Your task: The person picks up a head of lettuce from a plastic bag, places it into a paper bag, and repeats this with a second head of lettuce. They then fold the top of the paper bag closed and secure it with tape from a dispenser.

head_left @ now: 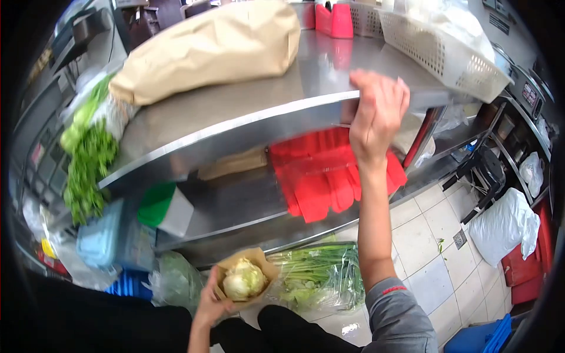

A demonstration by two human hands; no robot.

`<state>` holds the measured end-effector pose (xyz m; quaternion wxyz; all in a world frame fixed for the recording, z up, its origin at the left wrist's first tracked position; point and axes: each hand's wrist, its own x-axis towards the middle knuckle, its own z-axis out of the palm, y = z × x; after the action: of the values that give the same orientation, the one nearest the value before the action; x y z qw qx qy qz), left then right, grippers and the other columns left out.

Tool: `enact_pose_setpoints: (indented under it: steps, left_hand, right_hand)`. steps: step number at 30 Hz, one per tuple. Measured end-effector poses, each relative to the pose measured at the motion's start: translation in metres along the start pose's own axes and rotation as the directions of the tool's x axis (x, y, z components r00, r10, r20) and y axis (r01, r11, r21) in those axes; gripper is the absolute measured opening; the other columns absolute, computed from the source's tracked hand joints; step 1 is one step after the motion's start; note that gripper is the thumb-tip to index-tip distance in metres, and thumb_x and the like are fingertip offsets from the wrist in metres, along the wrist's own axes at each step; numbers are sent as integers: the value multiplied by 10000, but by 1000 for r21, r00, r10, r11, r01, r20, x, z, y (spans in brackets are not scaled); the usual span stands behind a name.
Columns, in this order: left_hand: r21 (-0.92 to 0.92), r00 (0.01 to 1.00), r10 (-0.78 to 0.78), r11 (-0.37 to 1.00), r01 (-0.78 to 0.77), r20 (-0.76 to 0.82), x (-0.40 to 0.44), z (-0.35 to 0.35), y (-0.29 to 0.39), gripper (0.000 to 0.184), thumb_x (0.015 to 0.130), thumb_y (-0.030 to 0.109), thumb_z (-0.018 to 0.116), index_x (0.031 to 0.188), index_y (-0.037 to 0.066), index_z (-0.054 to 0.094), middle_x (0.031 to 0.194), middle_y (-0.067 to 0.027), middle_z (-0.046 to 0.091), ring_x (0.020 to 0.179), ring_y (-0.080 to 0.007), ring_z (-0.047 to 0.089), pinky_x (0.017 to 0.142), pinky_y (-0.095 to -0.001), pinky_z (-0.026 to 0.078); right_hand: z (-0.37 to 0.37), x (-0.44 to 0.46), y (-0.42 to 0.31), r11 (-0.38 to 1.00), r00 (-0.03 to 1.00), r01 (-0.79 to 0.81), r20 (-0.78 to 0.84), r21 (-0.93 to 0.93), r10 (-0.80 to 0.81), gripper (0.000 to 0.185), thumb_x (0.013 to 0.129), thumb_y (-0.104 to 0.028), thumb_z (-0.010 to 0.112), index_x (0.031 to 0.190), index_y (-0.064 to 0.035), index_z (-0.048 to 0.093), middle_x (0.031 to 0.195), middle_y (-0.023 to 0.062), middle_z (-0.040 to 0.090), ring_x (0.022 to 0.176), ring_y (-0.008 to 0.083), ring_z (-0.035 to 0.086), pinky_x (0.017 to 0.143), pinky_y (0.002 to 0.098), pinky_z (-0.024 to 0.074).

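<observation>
Low in the view, my left hand [210, 305] grips the side of an open brown paper bag [269, 269]. A pale yellow-green head of lettuce [243, 280] shows inside the bag. My right hand [376, 117] is up at the front edge of the steel counter [235, 122], its fingers curled over that edge. Long green stalks in clear plastic wrap [321, 276] lie on the floor beside the bag. A larger crumpled brown paper sack [212, 50] lies on the counter top.
Leafy celery [88, 159] hangs over the counter's left end. Red plastic [318, 176] and a green-and-white container [170, 209] are on the shelf below. White baskets [447, 56] stand back right. On the tiled floor are a white sack [500, 226] and a blue bin [482, 338].
</observation>
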<state>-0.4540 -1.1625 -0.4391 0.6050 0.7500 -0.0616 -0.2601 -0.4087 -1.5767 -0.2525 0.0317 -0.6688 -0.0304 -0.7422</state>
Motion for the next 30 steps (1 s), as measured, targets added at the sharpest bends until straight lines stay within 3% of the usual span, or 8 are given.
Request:
enact_pose_setpoints:
  steps: [3, 7, 16, 21, 24, 27, 29, 30]
  left_hand:
    - [-87, 999, -36, 995, 39, 30, -12, 13, 26, 947, 586, -165, 528, 1439, 37, 169, 1361, -141, 395, 882, -164, 572, 550, -230, 478]
    - [50, 998, 70, 996, -70, 5, -27, 29, 48, 931, 579, -141, 559, 1418, -30, 171, 1458, -196, 208, 1288, -268, 321, 901, -276, 433]
    - [-25, 986, 68, 998, -65, 152, -77, 81, 197, 906, 638, -136, 546, 1431, -11, 128, 1470, -176, 167, 1288, -218, 294, 839, -256, 467]
    - [-137, 980, 12, 990, 16, 198, -123, 100, 291, 914, 638, -139, 538, 1439, 24, 129, 1422, -165, 288, 1069, -205, 523, 650, -256, 524]
    - [-283, 976, -50, 953, 110, 211, -150, 103, 339, 956, 616, -159, 513, 1454, 78, 117, 1271, -133, 469, 613, -112, 551, 506, -240, 467]
    - [-241, 981, -62, 965, 106, 182, -178, 105, 378, 968, 601, -157, 512, 1455, 94, 131, 1217, -117, 500, 647, -113, 554, 496, -227, 455]
    - [-264, 988, -16, 963, 56, 151, -194, 110, 393, 945, 606, -148, 503, 1451, 84, 150, 1195, -113, 512, 664, -108, 556, 513, -224, 463]
    - [-234, 991, -7, 971, 39, 136, -200, 111, 400, 939, 608, -147, 499, 1451, 81, 153, 1188, -112, 515, 665, -109, 558, 517, -224, 465]
  right_hand:
    - [-6, 4, -7, 995, 990, -98, 106, -2, 98, 364, 934, -268, 362, 965, -48, 651, 960, 89, 628, 951, 254, 547, 1006, 427, 245]
    - [-10, 7, -13, 978, 961, -206, 184, -14, 205, 437, 946, -294, 310, 985, -52, 671, 1015, 72, 636, 1008, 232, 546, 1036, 429, 213]
    - [-35, 15, 3, 990, 823, -121, 550, -72, 141, 425, 918, -357, 359, 1158, -101, 599, 1204, 51, 557, 1130, 199, 466, 1058, 428, 143]
    - [-56, 53, -9, 945, 596, -320, 760, -69, 258, 444, 876, -334, 465, 1270, -133, 506, 1286, 47, 496, 1179, 211, 435, 1058, 441, 142]
    - [-65, 76, -9, 898, 477, -438, 834, -47, 276, 480, 860, -283, 516, 1308, -119, 458, 1317, 79, 472, 1227, 248, 407, 1065, 464, 161]
    - [-86, 107, -7, 660, 309, -751, 885, 1, 349, 509, 895, -295, 522, 1339, -80, 396, 1332, 119, 459, 1265, 284, 379, 1076, 451, 189]
    - [-116, 136, -14, -98, -37, -995, 887, 9, 459, 603, 896, -316, 538, 1393, -71, 300, 1379, 156, 401, 1312, 263, 327, 1077, 412, 220]
    - [-137, 135, -16, -55, -80, -996, 934, -65, 347, 617, 905, -316, 527, 1407, -74, 263, 1391, 166, 379, 1320, 255, 310, 1075, 398, 229]
